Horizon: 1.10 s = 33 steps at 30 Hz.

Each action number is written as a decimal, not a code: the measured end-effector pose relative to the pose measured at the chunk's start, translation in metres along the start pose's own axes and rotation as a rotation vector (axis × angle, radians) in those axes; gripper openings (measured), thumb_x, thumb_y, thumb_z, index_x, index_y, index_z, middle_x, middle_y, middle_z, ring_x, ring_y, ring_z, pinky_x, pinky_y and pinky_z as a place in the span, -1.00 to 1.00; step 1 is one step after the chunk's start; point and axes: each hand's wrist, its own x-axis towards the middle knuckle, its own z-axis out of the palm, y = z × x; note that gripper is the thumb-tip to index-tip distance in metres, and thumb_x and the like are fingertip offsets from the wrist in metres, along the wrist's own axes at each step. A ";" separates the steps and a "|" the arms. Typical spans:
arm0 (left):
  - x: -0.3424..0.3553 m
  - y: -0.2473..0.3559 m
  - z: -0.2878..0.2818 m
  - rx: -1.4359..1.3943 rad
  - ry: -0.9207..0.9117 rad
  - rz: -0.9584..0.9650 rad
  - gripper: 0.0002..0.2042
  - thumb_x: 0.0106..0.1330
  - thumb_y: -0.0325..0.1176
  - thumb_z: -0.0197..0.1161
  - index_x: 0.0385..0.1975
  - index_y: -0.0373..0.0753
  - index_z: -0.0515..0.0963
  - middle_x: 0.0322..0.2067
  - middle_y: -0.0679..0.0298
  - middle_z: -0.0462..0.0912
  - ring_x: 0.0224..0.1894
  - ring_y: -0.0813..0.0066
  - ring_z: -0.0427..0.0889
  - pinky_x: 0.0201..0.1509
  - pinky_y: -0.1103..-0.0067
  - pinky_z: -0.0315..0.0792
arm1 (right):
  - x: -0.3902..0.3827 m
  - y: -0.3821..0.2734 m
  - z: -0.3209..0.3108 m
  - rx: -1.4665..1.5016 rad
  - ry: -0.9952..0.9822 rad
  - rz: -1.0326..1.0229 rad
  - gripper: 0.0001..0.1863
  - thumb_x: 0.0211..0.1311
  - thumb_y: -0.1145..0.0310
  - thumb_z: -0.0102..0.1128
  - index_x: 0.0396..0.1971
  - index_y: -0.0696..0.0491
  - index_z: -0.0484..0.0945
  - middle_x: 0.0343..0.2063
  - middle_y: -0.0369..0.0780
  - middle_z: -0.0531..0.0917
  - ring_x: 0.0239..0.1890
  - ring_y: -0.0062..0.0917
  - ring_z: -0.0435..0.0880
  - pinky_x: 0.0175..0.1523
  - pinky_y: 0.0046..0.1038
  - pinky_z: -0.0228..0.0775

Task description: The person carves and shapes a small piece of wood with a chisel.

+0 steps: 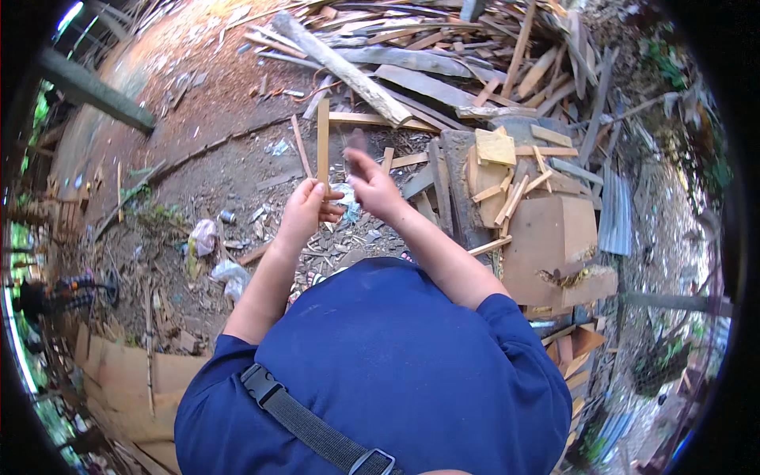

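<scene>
Head view: left hand (303,207) gripping upright wood strip (322,138); right hand (370,187) blurred beside it, grip unclear.

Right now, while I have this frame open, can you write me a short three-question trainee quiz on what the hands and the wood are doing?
1. True or false: the left hand grips a narrow wooden strip that stands roughly upright.
2. Multiple choice: where does the pile of scrap boards lie? A) behind the person, B) ahead of the person at the top of the view, C) on a table.
3. Fill in: the right hand is raised beside the strip and holds something dark and ____, too unclear to name.

Key: 1 true. 2 B. 3 blurred.
</scene>
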 end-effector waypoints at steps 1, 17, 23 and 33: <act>-0.003 0.005 -0.006 -0.031 0.030 -0.008 -0.78 0.35 -0.33 -0.20 -0.15 -0.31 0.28 -0.33 0.13 0.55 -0.46 0.49 0.59 -0.47 0.68 0.45 | 0.003 0.003 0.006 0.131 0.133 -0.154 -0.46 0.01 0.51 -0.01 0.09 0.14 0.22 0.04 -0.02 0.31 0.10 -0.34 0.33 0.18 -0.43 0.12; -0.039 0.022 -0.026 0.074 -0.138 0.043 -0.72 0.26 -0.36 -0.06 -0.07 -0.33 0.32 -0.62 0.45 0.37 -0.67 0.74 0.33 -0.61 0.79 0.22 | 0.005 -0.048 0.010 -0.546 0.152 -0.026 -0.62 0.13 0.36 0.00 0.00 -0.02 0.32 -0.33 0.00 0.57 -0.32 -0.17 0.59 -0.26 -0.27 0.40; -0.035 0.014 -0.028 0.058 -0.059 0.091 -0.72 0.26 -0.38 -0.09 -0.06 -0.33 0.33 -0.63 0.43 0.37 -0.67 0.73 0.32 -0.63 0.78 0.21 | -0.030 -0.053 0.047 -0.550 -0.049 -0.392 -0.55 0.10 0.35 0.01 0.04 -0.22 0.22 -0.53 -0.03 0.56 -0.51 -0.09 0.55 -0.47 -0.13 0.34; -0.043 0.017 -0.022 0.133 -0.062 0.060 -0.74 0.27 -0.37 -0.09 -0.10 -0.33 0.33 -0.65 0.46 0.29 -0.66 0.77 0.25 -0.62 0.80 0.17 | -0.038 -0.043 0.048 -0.453 0.015 -0.535 -0.51 0.12 0.41 -0.03 0.06 -0.35 0.24 -0.60 0.00 0.53 -0.53 -0.14 0.57 -0.47 -0.21 0.37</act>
